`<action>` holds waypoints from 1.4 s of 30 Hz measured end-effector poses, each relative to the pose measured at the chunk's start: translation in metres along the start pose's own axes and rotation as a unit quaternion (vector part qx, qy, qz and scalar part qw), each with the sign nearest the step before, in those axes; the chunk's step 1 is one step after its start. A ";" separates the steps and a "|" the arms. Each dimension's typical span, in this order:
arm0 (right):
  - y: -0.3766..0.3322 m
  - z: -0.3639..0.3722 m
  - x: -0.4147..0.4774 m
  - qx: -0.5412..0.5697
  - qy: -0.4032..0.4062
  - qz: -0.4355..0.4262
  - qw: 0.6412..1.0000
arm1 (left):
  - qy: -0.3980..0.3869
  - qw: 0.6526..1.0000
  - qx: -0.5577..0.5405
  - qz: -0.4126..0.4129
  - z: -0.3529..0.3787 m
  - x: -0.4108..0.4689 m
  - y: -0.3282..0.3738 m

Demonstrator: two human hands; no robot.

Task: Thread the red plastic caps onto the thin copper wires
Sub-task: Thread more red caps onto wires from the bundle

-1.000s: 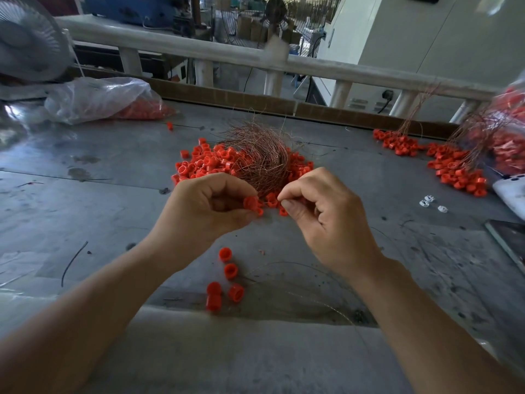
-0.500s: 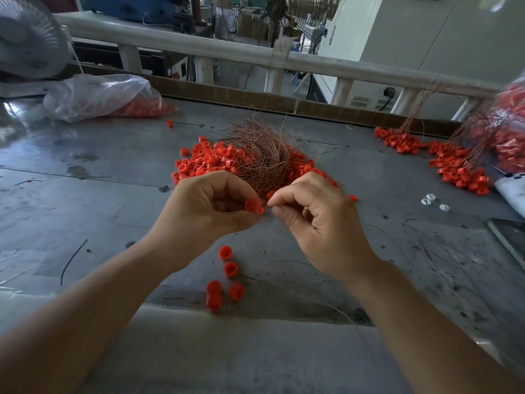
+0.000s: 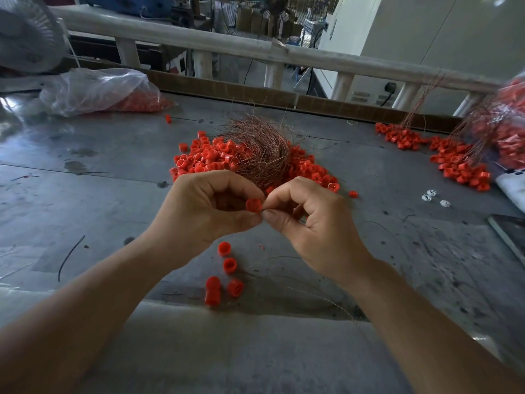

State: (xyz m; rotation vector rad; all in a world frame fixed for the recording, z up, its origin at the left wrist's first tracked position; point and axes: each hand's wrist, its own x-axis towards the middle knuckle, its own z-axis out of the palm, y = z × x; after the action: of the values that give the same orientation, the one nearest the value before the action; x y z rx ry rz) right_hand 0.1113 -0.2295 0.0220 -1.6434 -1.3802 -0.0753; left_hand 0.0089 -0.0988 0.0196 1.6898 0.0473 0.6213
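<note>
The left hand (image 3: 210, 214) grips a red cap (image 3: 253, 205) between thumb and fingers, above the grey surface (image 3: 85, 194). The right hand (image 3: 318, 226) pinches a thin wire (image 3: 263, 210) right at the cap's edge. Just behind them a tangle of copper wires (image 3: 261, 150) lies on a pile of caps (image 3: 199, 162).

A scuffed grey metal tabletop (image 3: 113, 194) meets a white-painted rail (image 3: 227, 48) on posts; a white caged fan (image 3: 25, 35) stands left, pale wall (image 3: 440, 38) beyond.
</note>
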 end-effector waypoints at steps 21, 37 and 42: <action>-0.004 -0.010 0.001 0.104 -0.010 0.117 0.988 | -0.038 0.996 -0.074 -0.016 -0.003 -0.001 0.000; -0.008 -0.017 0.006 0.235 -0.011 0.182 0.955 | -0.070 0.975 -0.205 -0.046 -0.007 0.001 -0.001; -0.008 -0.017 0.005 0.257 -0.028 0.197 0.946 | -0.096 0.963 -0.243 -0.065 -0.006 0.000 -0.002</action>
State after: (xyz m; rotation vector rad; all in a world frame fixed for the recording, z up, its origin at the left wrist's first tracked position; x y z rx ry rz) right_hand 0.1150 -0.2378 0.0390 -1.4412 -0.9758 0.5282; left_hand 0.0072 -0.0923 0.0181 1.2491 -0.1246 0.3307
